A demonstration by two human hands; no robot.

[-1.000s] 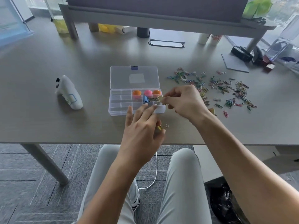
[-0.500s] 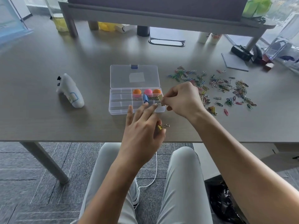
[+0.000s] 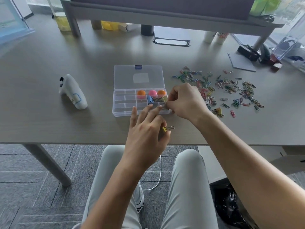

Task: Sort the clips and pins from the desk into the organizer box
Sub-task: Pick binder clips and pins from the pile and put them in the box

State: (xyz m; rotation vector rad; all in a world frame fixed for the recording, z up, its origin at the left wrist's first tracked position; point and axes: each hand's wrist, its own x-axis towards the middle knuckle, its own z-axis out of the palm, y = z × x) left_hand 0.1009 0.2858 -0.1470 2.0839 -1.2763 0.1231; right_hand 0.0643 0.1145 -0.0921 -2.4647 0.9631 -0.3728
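The clear organizer box (image 3: 123, 111) lies open on the desk, lid (image 3: 125, 76) flat behind it. Its right compartments hold orange and pink round pins (image 3: 152, 93) and several binder clips (image 3: 157, 99). My right hand (image 3: 186, 101) pinches a small clip over the box's right front compartment. My left hand (image 3: 146, 131) pinches a yellow binder clip (image 3: 167, 128) with thumb and forefinger, its other fingers stretched toward the box's front wall. A yellow binder clip (image 3: 218, 111) lies right of the box. Coloured paper clips (image 3: 229, 86) are scattered further right.
A white controller (image 3: 73, 91) lies left of the box. A monitor riser (image 3: 165, 15) spans the back with bottles and cups under it. A grey pad (image 3: 241, 62) and dark objects (image 3: 249, 51) sit far right. The desk's front edge (image 3: 66, 143) is close below my left hand.
My right hand has lowered slightly toward the box's right front compartment with its clip. The left hand has stayed almost in place with the yellow binder clip.
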